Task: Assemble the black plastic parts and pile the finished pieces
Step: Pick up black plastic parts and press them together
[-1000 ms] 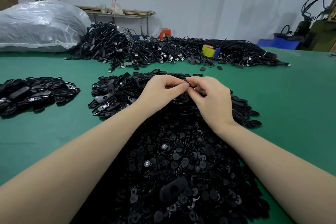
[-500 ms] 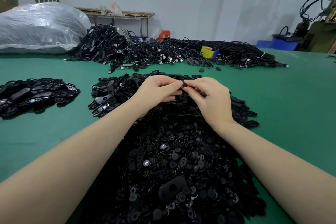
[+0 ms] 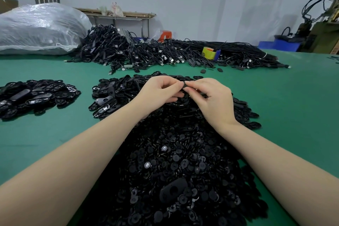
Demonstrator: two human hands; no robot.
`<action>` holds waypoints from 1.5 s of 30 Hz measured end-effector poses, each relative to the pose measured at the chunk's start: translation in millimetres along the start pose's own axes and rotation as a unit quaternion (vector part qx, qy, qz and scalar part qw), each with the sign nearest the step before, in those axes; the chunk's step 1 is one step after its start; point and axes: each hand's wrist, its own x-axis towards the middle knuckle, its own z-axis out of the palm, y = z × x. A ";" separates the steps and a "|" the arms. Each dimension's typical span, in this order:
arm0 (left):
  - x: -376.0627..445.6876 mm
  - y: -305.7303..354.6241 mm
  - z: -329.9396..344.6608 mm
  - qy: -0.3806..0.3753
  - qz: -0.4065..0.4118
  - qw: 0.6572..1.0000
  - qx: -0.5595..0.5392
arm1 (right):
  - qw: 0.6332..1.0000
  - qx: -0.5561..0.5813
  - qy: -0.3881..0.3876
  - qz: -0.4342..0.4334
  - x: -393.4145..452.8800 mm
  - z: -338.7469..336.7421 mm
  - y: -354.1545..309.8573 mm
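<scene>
Where the green table (image 3: 293,108) lay nearest, a heap of small round black discs (image 3: 174,167) spread between both forearms, one matte oval shell (image 3: 172,191) resting on it. Beyond, the left hand (image 3: 159,91) and right hand (image 3: 214,101) met fingertip to fingertip, each pinching one small black plastic piece (image 3: 185,86) above a mound of glossy oval shells (image 3: 113,95). Another oval pile (image 3: 36,95) lay left; farther back sat tangled black cables (image 3: 146,51) and a crinkled clear plastic sack (image 3: 40,27), contents unclear.

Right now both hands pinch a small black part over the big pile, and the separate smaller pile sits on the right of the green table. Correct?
Not quite. The head view shows the smaller pile on the left of the green table, not the right. The left hand and right hand do pinch a small black part over the big pile.
</scene>
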 end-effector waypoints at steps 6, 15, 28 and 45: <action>-0.2 1.1 -3.9 0.012 -0.008 0.999 -0.039 | 1.000 -0.001 0.006 0.005 -0.9 2.0 1.2; 2.3 2.2 -3.2 -0.005 -0.051 0.995 -0.089 | 0.999 -0.029 0.011 -0.011 -1.1 2.3 2.4; 2.8 7.3 -3.5 -0.003 -0.067 0.992 -0.103 | 0.999 -0.030 0.016 -0.014 1.6 1.0 1.1; 2.6 8.7 -4.4 0.011 -0.070 0.994 -0.082 | 1.000 0.006 -0.006 -0.008 0.4 3.0 1.5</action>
